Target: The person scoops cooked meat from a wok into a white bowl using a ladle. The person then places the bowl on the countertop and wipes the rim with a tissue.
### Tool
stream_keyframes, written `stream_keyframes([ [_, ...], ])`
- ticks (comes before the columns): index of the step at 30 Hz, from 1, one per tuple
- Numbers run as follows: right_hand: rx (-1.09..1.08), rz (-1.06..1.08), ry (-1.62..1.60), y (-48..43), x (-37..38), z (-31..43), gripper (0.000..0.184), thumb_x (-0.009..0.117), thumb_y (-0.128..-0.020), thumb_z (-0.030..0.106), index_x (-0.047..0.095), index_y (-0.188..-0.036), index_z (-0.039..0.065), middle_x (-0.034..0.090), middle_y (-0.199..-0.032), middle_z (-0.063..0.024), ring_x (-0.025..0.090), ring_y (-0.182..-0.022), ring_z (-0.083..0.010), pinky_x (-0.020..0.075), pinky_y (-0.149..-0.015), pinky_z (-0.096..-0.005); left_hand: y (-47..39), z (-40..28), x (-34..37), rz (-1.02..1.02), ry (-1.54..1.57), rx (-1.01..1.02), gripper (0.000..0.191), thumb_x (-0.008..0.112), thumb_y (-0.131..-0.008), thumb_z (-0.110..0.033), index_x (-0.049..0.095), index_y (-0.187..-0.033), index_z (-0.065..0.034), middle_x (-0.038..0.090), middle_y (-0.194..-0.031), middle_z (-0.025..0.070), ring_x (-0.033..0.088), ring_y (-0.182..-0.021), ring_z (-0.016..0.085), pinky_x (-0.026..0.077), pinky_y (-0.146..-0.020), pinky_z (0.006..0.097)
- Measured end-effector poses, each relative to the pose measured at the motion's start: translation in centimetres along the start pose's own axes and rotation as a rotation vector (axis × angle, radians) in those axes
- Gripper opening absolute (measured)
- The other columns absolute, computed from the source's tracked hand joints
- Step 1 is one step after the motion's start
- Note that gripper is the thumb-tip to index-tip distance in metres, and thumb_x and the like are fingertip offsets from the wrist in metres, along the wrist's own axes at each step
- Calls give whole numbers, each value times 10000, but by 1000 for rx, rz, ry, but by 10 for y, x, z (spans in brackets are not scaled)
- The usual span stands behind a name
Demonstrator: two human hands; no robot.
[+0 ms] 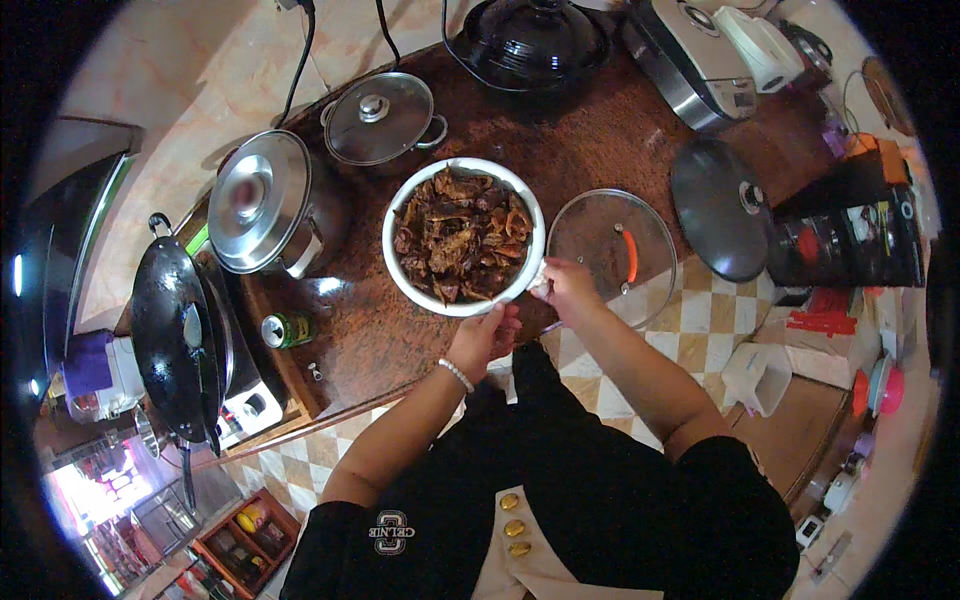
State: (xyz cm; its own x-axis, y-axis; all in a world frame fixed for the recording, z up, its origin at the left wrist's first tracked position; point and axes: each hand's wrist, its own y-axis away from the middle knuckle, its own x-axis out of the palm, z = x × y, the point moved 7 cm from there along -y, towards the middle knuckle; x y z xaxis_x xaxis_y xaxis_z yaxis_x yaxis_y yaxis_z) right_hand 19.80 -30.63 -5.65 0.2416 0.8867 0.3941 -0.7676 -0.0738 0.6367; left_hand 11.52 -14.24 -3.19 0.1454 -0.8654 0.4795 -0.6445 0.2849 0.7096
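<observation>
A round white bowl [388, 247] full of dark brown cooked meat pieces [461, 236] rests on or just above the reddish-brown countertop [360, 330]. At its near rim, my left hand [480, 345] grips the edge with the thumb up, a beaded bracelet on the wrist. My right hand [571, 291] pinches a small crumpled white piece [538, 280], tissue or cloth, against the bowl's right rim. Just right of the bowl, a glass lid [581, 217] with an orange handle [631, 255] reaches past the counter's front edge.
Left stand a lidded steel pot [259, 202], a smaller pot [380, 120], a green can [287, 330] and a black wok [172, 337]. Behind are a dark lidded pot [532, 45] and a silver appliance [690, 67]. A black lid [720, 210] leans at right.
</observation>
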Motion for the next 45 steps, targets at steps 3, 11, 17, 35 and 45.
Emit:
stream_keyframes([
  [3, -11, -53, -48, 24, 15, -4, 247, 587, -917, 82, 632, -1138, -21, 662, -1008, -106, 648, -848, -209, 556, -761, -358, 17, -10, -13, 3, -233, -94, 286, 633, -979, -324, 644, -1113, -71, 673, -926, 19, 610, -755, 113, 523, -669, 267],
  [11, -22, -188, -210, 26, 13, -32, 235, 539, -836, -41, 610, -1061, -46, 622, -956, -134, 620, -824, -255, 572, -845, -447, 39, -92, -133, -407, -252, 406, 150, 596, -976, -143, 656, -1046, -24, 682, -842, 38, 575, -608, 90, 447, -459, 243],
  [17, 129, -160, -380, 42, 39, -76, 248, 499, -881, -37, 555, -1119, -80, 613, -1103, -199, 630, -1017, -326, 569, -839, -444, 37, -117, -133, -327, -289, 370, 97, 621, -971, -138, 669, -936, -61, 689, -805, 14, 563, -639, 94, 456, -548, 250],
  [35, 214, 222, -528, 22, 171, -164, 268, 507, -980, 67, 580, -1238, 59, 644, -1176, -82, 608, -1047, -217, 466, -924, -378, 75, -44, -179, -204, -160, 185, 347, 646, -965, -151, 619, -1303, -79, 660, -859, -8, 554, -614, 89, 481, -560, 268],
  [45, 80, 333, -246, 49, 186, -155, 159, 596, -962, 86, 606, -1117, 52, 654, -1082, -83, 632, -986, -206, 510, -877, -354, 74, -59, -157, -128, -26, 385, 333, 630, -963, -152, 610, -1293, -120, 676, -1009, -17, 609, -832, 73, 512, -686, 252],
])
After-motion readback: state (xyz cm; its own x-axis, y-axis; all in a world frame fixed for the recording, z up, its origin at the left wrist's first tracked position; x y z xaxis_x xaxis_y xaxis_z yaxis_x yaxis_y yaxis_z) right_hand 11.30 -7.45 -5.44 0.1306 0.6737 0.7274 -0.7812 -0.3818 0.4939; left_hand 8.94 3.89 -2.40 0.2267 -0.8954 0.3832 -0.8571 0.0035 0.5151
